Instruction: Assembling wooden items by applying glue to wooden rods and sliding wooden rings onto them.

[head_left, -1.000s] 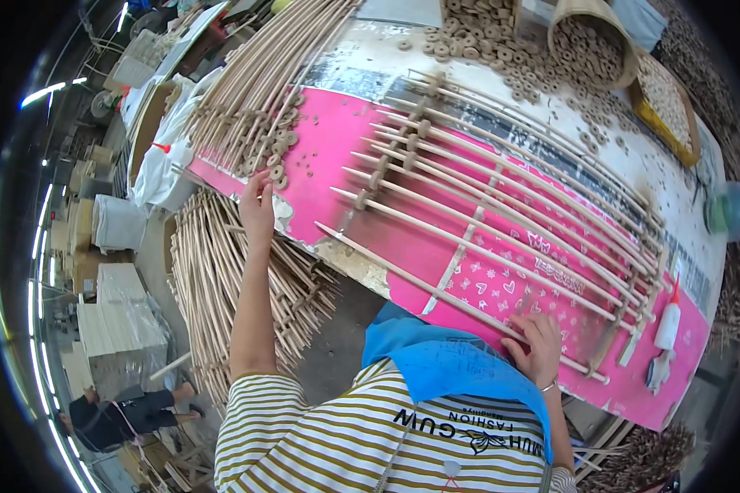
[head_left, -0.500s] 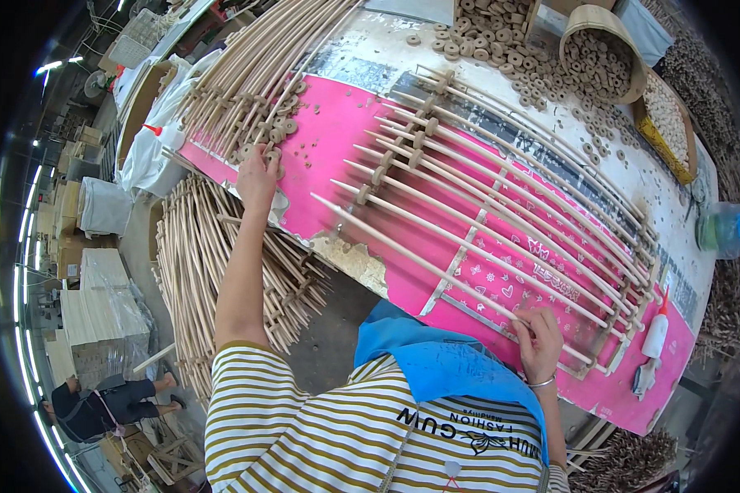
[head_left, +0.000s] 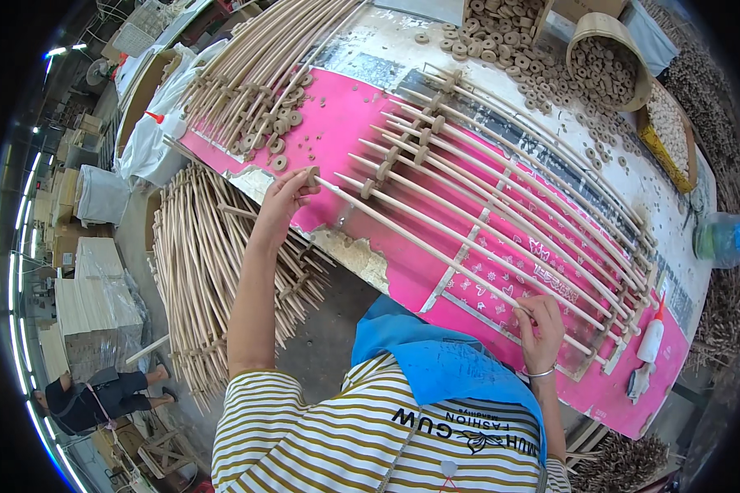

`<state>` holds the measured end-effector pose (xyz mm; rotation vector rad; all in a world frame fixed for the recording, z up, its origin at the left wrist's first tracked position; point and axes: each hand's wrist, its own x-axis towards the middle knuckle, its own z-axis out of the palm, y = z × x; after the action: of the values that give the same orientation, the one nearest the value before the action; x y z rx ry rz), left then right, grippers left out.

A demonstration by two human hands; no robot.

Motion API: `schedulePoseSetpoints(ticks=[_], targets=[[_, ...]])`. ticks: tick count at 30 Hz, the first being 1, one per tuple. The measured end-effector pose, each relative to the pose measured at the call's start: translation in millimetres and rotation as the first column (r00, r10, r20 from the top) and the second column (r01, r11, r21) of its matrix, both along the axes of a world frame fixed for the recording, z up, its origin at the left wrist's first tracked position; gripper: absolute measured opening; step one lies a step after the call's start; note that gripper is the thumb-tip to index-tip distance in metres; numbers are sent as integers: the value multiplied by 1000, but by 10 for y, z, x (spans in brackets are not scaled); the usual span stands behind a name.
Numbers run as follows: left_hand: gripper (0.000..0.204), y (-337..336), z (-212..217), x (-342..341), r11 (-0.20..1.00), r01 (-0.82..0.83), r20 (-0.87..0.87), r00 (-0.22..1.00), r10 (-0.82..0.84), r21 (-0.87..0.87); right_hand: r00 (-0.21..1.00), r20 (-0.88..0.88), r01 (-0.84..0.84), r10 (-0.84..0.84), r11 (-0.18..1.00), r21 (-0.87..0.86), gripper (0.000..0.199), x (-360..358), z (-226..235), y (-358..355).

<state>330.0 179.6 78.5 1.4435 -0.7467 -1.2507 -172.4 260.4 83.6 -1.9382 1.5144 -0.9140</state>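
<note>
Workshop clutter rings the head view: a bundle of pale rattan rods on the floor at nine o'clock, a round woven basket of small wooden rings at one. On the pink-covered tabletop, I judge the work well along: about ten long pale wooden rods already lie ringed in the frame. My left hand pinches the end of the nearest rod; my right hand is closed on its other end, at five o'clock.
</note>
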Motion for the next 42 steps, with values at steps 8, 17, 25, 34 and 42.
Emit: schedulePoseSetpoints(ticks=[8,17,25,34,42], targets=[[32,62,-41,-282,996,66,-21,998,-65,62,998,-50,23,-28,995,-95,17,25,-14,-61],[32,219,-92,-442,995,32,19,999,-34,100,997,-82,-10,7,999,-32,14,15,10,-38],[36,289,-10,-554,980,74,125,987,-98,183,989,-146,18,-24,999,-41,9,-17,-26,-3],[49,203,171,-665,871,481,986,163,20,-97,992,-129,4,-14,997,-80,8,-124,-122,-42],[46,195,27,-654,883,468,997,82,-2,-37,995,-104,7,-12,999,-45,12,-84,-164,-61]])
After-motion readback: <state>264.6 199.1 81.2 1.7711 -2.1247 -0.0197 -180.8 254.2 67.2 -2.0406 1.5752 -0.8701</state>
